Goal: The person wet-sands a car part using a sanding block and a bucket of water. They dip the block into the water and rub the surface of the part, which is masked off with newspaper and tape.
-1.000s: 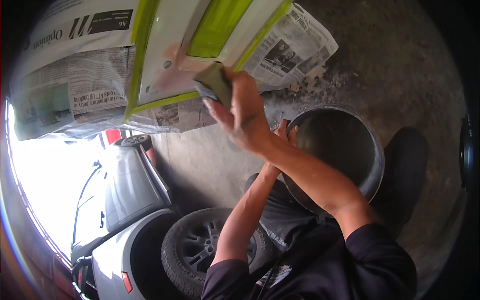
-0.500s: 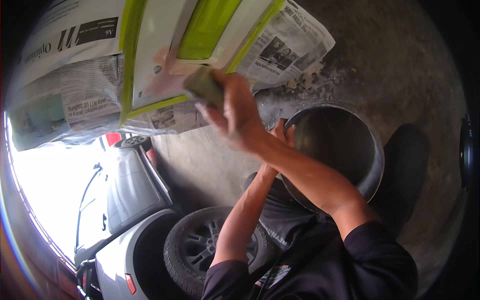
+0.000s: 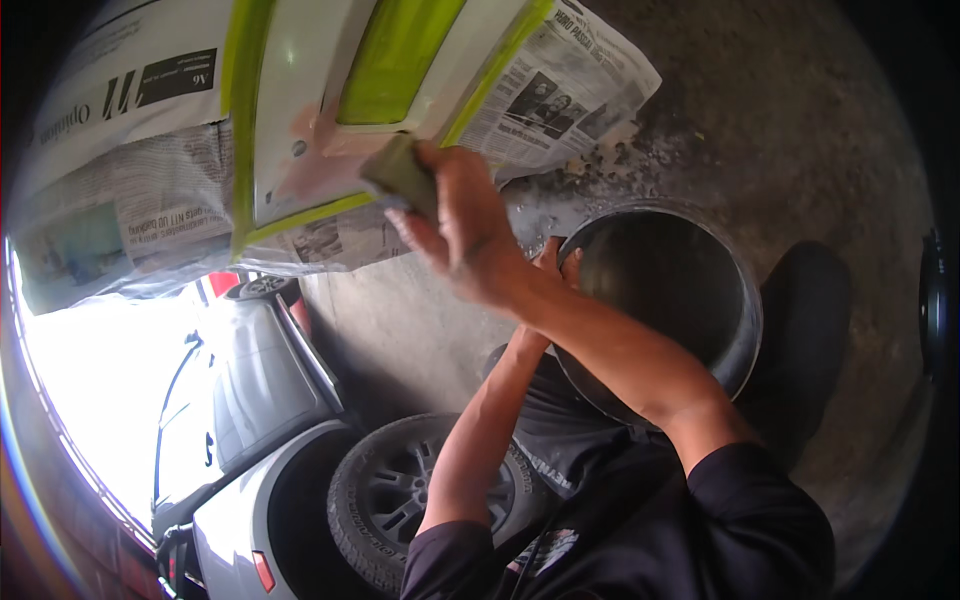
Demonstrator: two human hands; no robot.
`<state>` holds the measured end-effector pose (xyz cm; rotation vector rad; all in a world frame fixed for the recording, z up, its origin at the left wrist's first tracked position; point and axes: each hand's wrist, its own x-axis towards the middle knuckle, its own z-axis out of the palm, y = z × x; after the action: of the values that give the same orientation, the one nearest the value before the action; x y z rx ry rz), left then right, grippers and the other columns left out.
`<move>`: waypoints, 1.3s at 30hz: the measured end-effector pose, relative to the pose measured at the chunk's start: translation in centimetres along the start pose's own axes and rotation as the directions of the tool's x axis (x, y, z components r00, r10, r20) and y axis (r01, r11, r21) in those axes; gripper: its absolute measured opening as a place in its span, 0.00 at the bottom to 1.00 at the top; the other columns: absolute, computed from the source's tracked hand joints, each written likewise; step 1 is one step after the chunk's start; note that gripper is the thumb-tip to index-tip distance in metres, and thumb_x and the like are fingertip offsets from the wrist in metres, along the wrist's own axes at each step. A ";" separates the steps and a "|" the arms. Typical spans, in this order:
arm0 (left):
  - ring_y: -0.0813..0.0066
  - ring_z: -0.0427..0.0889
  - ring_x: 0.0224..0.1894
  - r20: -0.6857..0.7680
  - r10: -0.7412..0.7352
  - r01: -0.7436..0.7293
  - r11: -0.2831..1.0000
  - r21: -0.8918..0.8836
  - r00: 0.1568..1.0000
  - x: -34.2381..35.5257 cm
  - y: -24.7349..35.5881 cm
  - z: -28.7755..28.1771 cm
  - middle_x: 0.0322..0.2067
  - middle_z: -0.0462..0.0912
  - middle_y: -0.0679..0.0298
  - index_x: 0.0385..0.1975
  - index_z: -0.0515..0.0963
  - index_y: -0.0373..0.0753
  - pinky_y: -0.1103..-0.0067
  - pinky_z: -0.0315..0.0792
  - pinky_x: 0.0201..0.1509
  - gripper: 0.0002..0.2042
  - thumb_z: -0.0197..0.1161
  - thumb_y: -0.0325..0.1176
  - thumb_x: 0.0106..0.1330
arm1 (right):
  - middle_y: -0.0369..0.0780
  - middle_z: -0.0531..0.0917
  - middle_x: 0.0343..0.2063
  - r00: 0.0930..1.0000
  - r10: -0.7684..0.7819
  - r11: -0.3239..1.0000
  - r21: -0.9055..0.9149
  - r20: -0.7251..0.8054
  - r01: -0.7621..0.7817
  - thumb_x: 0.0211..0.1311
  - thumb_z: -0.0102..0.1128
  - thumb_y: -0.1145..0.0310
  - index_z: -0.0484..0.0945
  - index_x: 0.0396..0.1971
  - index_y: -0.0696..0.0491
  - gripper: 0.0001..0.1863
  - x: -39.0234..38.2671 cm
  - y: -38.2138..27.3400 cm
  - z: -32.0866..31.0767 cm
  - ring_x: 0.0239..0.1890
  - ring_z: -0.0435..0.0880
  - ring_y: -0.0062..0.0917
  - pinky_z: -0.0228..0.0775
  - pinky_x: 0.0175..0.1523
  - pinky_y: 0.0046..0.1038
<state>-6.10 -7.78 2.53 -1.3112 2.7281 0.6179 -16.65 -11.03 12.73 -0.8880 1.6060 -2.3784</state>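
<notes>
My right hand (image 3: 465,225) is closed round a greenish-grey sanding block or sponge (image 3: 402,175); which of the two I cannot tell. The block is held at the lower part of a white panel (image 3: 290,75) with pinkish patches; whether it touches is unclear. Yellow-green masking tape (image 3: 340,214) edges this panel, and a wider yellow-green area (image 3: 400,60) lies inside it. Beneath my crossed right forearm, my left hand (image 3: 553,262) grips the rim of a big round dark bucket (image 3: 745,300). The bucket's inside is dark, so its contents do not show.
Newspaper sheets (image 3: 545,100) surround the taped panel, with plastic film along the lower edge. At lower left stand a loose wheel with tyre (image 3: 350,500) and a silver vehicle (image 3: 265,360). Wet-looking concrete floor (image 3: 800,150) lies beyond the bucket.
The whole view has shifted slightly, moving the panel and bucket a little left in the picture. My right hand still holds the block against or near the panel; my left keeps the bucket's rim.
</notes>
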 end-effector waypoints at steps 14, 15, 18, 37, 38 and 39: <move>0.43 0.83 0.49 -0.121 0.452 -0.453 0.891 0.023 0.884 -0.7 -5.8 2.6 0.50 0.84 0.38 0.64 0.79 0.36 0.55 0.75 0.56 0.21 0.66 0.42 0.77 | 0.53 0.78 0.48 1.000 -0.020 0.999 -0.049 0.020 0.021 0.65 0.74 0.73 0.68 0.66 0.63 0.33 -0.2 3.4 -2.6 0.51 0.79 0.50 0.72 0.58 0.45; 0.44 0.82 0.52 -0.102 0.429 -0.431 0.902 0.009 0.897 -1.1 -5.6 2.3 0.53 0.83 0.38 0.63 0.79 0.36 0.55 0.75 0.57 0.21 0.66 0.41 0.77 | 0.53 0.78 0.48 0.999 -0.002 0.997 -0.071 0.038 0.005 0.65 0.74 0.73 0.68 0.66 0.63 0.33 -0.1 3.1 -2.9 0.52 0.79 0.50 0.72 0.58 0.45; 0.47 0.82 0.55 -0.092 0.355 -0.356 0.935 0.005 0.931 -1.7 -4.8 1.9 0.55 0.83 0.40 0.61 0.81 0.37 0.55 0.75 0.58 0.19 0.68 0.40 0.76 | 0.51 0.78 0.47 0.998 -0.026 1.000 -0.015 0.050 0.027 0.66 0.73 0.73 0.68 0.65 0.63 0.32 0.0 2.0 -2.1 0.51 0.79 0.47 0.72 0.57 0.45; 0.49 0.81 0.46 -0.054 0.274 -0.279 0.935 -0.217 0.960 -1.0 -4.4 1.7 0.42 0.83 0.50 0.52 0.80 0.33 0.59 0.74 0.53 0.17 0.68 0.43 0.78 | 0.53 0.79 0.47 0.999 -0.024 0.998 -0.055 0.025 0.026 0.61 0.76 0.74 0.67 0.66 0.60 0.36 -0.5 4.4 -3.1 0.52 0.79 0.51 0.72 0.59 0.47; 0.50 0.80 0.46 -0.094 0.295 -0.309 0.930 -0.200 0.951 -1.1 -4.8 1.9 0.43 0.83 0.50 0.51 0.80 0.33 0.60 0.74 0.53 0.17 0.68 0.42 0.78 | 0.53 0.79 0.48 0.999 0.026 1.000 -0.009 0.020 -0.026 0.61 0.76 0.74 0.69 0.64 0.60 0.34 -0.9 4.2 -2.1 0.53 0.79 0.52 0.73 0.59 0.48; 0.49 0.80 0.49 -0.097 0.302 -0.315 0.930 -0.188 0.948 -0.8 -4.5 2.1 0.45 0.83 0.49 0.54 0.80 0.35 0.58 0.73 0.55 0.16 0.68 0.41 0.78 | 0.53 0.79 0.49 1.000 -0.027 1.000 -0.013 -0.011 0.027 0.61 0.76 0.74 0.69 0.64 0.61 0.33 -0.6 3.7 -1.8 0.53 0.79 0.52 0.73 0.59 0.48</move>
<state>-2.47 -8.91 -0.75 -0.9502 3.0237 0.9107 -17.91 -10.93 8.78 -0.9061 1.6258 -2.3978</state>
